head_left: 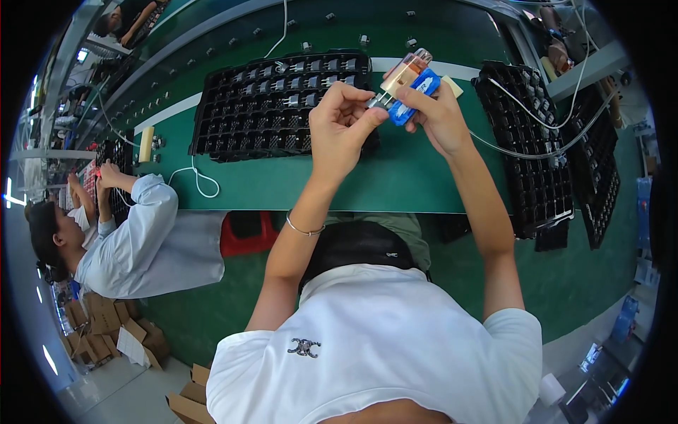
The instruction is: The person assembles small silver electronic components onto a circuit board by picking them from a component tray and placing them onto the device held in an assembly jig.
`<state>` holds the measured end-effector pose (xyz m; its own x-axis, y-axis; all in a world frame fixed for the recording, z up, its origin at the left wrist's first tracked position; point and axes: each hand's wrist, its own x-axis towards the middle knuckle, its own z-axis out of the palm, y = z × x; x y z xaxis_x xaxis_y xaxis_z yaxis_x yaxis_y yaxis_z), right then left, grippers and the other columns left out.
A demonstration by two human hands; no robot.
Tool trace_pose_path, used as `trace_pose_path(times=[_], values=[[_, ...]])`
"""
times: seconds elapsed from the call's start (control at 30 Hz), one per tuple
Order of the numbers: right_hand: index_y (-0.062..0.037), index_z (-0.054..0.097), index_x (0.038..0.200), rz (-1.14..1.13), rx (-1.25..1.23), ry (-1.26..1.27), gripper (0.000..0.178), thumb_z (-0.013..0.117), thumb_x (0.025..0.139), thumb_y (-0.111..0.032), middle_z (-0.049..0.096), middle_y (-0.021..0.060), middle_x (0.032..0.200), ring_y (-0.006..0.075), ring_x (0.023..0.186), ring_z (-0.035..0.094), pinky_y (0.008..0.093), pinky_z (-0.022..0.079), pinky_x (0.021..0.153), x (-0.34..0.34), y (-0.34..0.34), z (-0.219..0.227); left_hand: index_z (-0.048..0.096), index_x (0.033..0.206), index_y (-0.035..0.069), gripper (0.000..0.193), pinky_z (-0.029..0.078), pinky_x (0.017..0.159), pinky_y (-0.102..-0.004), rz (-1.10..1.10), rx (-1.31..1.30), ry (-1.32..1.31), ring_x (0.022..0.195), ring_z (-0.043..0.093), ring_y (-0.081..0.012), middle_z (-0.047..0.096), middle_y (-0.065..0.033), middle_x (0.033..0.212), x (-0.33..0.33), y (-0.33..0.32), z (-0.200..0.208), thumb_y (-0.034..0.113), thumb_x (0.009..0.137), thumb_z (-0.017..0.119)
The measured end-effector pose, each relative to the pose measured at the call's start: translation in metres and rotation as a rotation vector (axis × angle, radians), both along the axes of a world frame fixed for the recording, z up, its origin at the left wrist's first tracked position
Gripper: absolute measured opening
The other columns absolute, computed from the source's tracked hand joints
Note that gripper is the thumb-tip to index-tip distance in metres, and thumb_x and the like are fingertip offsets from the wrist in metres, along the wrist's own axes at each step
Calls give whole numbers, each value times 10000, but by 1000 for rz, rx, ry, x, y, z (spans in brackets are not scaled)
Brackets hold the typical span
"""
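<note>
The left hand (pixel 337 131) pinches a small shiny part (pixel 380 100) between thumb and fingertips. The right hand (pixel 441 116) is curled around a clear and blue thing (pixel 404 78). The shiny part is at its near end, up over the table. I can't tell if the two are joined, because the fingers hide that spot.

The job looks partway done to me. The shiny part is up in the hands and not set down. Just past the left hand is a black tray (pixel 201 138) with little pockets. Gray parts (pixel 311 99) sit in its top rows, and the lower rows look mostly black. I can't tell which parts are finished, so I can't say how many are left.

The table (pixel 424 187) is green. A white cord (pixel 205 185) curls on it, near a yellow block (pixel 146 144). More black trays (pixel 526 162) lie to the right, with gray parts in one.

Off to the left, another worker (pixel 134 247) sits by a red stool (pixel 247 237). Brown boxes (pixel 99 314) are piled on the floor (pixel 212 311).
</note>
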<state>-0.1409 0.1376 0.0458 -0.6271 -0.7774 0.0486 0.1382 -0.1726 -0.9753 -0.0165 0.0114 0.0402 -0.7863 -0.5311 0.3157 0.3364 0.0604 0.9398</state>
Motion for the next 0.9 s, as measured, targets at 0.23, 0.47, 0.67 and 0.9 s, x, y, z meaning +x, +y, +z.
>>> trace_pose_path(times=[0.23,0.47,0.67,0.9], values=[[-5,557,1193,281,-11,-181,433,690,865,-253,656,49,899,59,640,600,184,453,468,3,12,-6,538,866,55,288,378,566,-148,-189,105,-93,628,472,4,558,44,722,9,-5,-6,69,767,808],[11,569,1178,-2,32,-163,446,699,859,-273,648,54,846,54,574,580,175,446,470,-27,44,-30,517,695,70,506,410,500,-326,377,-900,-484,530,511,-205,521,-43,606,44,-22,-6,442,627,852],[0,611,1197,-520,604,813,485,750,804,-248,689,116,924,180,807,672,305,530,758,-59,55,-66,518,635,56,476,447,541,-399,485,-1188,-670,561,581,-290,590,-92,621,51,-26,-8,433,703,799],[-31,637,1129,-610,611,852,462,742,788,-323,673,142,930,293,823,668,349,518,747,-51,43,-68,613,646,29,389,458,556,-406,447,-1094,-826,598,607,-310,629,-118,670,58,-35,-5,376,744,759]])
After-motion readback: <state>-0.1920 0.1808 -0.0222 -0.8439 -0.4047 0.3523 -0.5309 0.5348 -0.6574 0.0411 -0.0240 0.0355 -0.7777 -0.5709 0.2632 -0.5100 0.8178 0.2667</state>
